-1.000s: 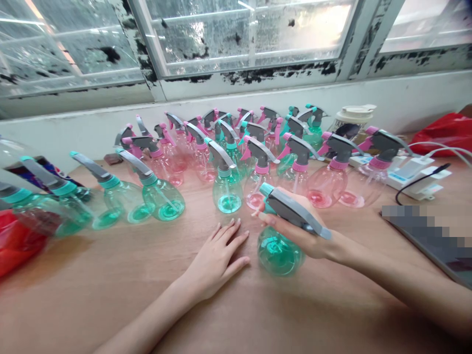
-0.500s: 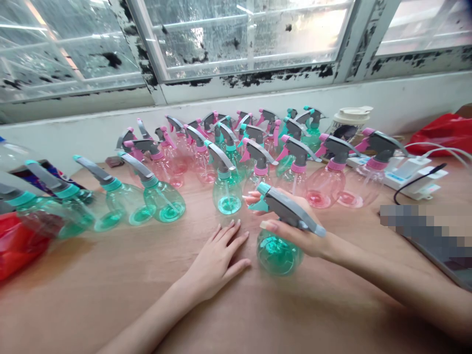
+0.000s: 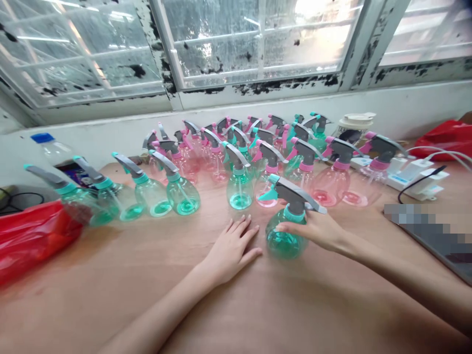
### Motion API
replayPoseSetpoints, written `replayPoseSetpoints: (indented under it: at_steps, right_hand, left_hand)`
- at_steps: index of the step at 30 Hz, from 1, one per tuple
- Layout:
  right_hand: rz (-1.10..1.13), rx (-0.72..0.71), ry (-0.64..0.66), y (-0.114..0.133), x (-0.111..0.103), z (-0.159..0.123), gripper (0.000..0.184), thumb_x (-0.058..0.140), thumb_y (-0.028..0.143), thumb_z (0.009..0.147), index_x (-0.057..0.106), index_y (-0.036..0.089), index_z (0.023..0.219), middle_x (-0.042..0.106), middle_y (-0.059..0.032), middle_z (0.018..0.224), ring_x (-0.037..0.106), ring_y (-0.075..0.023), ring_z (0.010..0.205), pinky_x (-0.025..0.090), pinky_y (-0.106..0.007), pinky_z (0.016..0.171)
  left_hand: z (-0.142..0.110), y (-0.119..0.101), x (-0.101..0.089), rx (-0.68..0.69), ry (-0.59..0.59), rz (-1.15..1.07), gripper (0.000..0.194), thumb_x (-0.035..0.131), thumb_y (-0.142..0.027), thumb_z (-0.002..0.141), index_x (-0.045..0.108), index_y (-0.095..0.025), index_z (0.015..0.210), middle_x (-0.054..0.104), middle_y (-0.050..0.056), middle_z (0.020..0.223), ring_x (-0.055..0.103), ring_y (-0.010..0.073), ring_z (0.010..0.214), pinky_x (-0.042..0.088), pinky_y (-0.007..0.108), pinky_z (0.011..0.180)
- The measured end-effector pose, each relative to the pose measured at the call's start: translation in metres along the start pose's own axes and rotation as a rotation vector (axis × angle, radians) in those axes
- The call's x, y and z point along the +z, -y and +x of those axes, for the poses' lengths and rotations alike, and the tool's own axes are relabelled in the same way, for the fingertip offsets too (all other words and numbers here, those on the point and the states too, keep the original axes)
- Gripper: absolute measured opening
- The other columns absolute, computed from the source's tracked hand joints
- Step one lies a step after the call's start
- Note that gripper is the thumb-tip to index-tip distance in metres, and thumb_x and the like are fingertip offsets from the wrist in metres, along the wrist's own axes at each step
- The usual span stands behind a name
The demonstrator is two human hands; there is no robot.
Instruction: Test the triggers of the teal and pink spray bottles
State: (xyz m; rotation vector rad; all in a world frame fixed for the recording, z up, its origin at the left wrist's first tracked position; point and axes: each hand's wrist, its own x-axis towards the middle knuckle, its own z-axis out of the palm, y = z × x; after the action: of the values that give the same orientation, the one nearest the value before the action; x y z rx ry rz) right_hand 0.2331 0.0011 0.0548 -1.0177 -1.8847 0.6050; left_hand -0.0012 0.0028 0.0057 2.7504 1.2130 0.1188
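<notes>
one green spray bottle (image 3: 294, 214), roughly upright, points left.

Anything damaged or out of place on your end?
The window frame behind the spray bottles looks worn: ragged black patches break its white surface. Otherwise nothing stands out: the right hand holds a green bottle, the left hand lies palm down on the table.

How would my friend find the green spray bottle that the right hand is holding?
On the wooden table below the windows, look in front of the crowd of other spray bottles. Find the right hand; it grips a green spray bottle. Only this one has a hand around it.
</notes>
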Motion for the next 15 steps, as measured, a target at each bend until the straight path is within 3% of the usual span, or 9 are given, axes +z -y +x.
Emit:
replayPoseSetpoints:
  at_steps: [4,9,12,15]
  right_hand:
    - [-0.152,-0.017,0.018,-0.002,-0.012,-0.019,0.061,0.071,0.057,0.077,0.056,0.025,0.127,0.065,-0.0089,0.120,0.062,-0.0323,0.111,0.053,-0.046,0.092]
    - [-0.326,-0.011,-0.018,0.000,-0.017,-0.030,0.045,0.067,0.058,0.080,0.063,0.022,0.107,0.068,-0.0086,0.101,0.066,-0.0287,0.092,0.055,-0.042,0.079]
    - [-0.376,-0.044,-0.010,0.006,-0.005,-0.020,0.042,0.068,0.060,0.079,0.062,0.021,0.095,0.066,-0.0063,0.089,0.065,-0.0254,0.081,0.053,-0.038,0.071]
    - [-0.402,-0.097,0.015,0.011,0.021,0.001,0.043,0.069,0.060,0.078,0.060,0.020,0.092,0.064,-0.0054,0.084,0.062,-0.0232,0.077,0.051,-0.035,0.068]
  left_hand:
    - [-0.003,0.001,-0.003,-0.010,0.008,0.021,0.057,0.042,-0.050,0.099,0.043,-0.016,0.146,0.033,0.016,0.157,0.030,0.0296,0.145,0.026,0.051,0.117]
    - [-0.019,0.010,-0.005,-0.034,-0.012,0.032,0.054,0.045,-0.046,0.099,0.047,-0.015,0.143,0.036,0.016,0.155,0.033,0.0321,0.144,0.027,0.052,0.116]
    - [-0.040,0.019,-0.007,-0.066,-0.021,0.041,0.054,0.045,-0.045,0.100,0.046,-0.015,0.144,0.037,0.017,0.155,0.033,0.0328,0.144,0.029,0.053,0.115]
    - [-0.068,0.031,-0.009,-0.111,-0.028,0.056,0.054,0.043,-0.046,0.100,0.046,-0.015,0.144,0.037,0.016,0.155,0.031,0.0317,0.144,0.029,0.055,0.115]
